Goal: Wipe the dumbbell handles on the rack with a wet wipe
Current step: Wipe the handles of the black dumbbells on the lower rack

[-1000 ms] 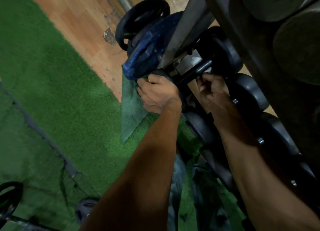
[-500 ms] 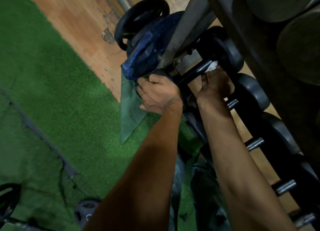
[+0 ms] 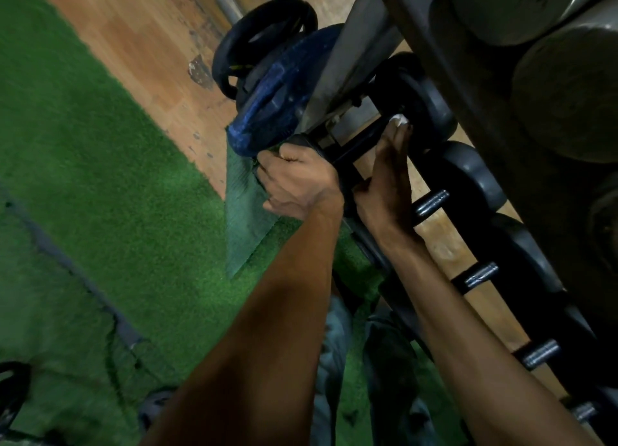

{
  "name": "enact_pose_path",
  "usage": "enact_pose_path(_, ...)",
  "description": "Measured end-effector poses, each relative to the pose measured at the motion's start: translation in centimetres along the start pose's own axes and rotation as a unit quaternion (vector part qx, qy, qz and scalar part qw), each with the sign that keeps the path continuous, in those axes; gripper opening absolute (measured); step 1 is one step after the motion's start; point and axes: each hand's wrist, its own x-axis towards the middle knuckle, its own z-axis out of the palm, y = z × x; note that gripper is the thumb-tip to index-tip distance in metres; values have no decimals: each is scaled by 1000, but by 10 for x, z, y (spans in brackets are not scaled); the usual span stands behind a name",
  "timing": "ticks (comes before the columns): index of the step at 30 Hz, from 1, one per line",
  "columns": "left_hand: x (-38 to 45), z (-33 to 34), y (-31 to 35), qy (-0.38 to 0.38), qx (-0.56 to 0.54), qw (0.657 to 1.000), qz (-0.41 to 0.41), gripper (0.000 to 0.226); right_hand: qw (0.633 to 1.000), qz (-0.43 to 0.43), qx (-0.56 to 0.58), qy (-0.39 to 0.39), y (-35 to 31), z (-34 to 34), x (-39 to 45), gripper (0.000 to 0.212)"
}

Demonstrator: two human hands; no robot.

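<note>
Wet wipe (image 3: pixel 400 120) was a small white wad pinned at the far end of the dark dumbbell handle (image 3: pixel 359 144), right where the handle met the round black dumbbell head (image 3: pixel 414 94) on the lowest tier of the rack (image 3: pixel 347 64). Handle's long axis ran diagonally, lower-left to upper-right in the head view, so the wipe sat at its upper-right limit. Right hand (image 3: pixel 388 181) was on it: fingers extended along the bar, tips pressing the wipe down, more a flat press than a fist. Left hand (image 3: pixel 297 181) was clenched around the near, lower-left end of the same dumbbell, apparently steadying it; what exactly it gripped was partly hidden. Right hand clearly the nearer one to the wipe. My read: only travel left was back down the axis toward the left hand. Other handles (image 3: pixel 431 204) lay further along the rack, untouched by either hand. Blue weight plate (image 3: pixel 274 104) leaned just beyond the left hand.
</note>
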Motion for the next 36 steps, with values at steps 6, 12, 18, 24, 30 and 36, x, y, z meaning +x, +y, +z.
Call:
enact_pose_path(6,0,-1,1,-2,2,1000,-3,34,994,-87,-55,-24,18,-7,0,98)
enact_pose_path(12,1,1,0,-5,6,1000,2,33,995,-86,21,37,22,-6,0,89)
enact_pose_path(18,0,0,-2,-14,6,1000,2,34,966,-37,193,169,17,4,16,62)
enact_pose_path(24,0,-2,-1,-11,-2,1000,7,35,936,7,185,300,16,9,30,31)
enact_pose_path(30,0,-2,-1,-9,-5,1000,7,36,925,149,265,229,1,11,33,46)
enact_pose_path(36,-2,-3,0,-12,-9,1000,7,32,953,162,238,98,-7,15,3,11)
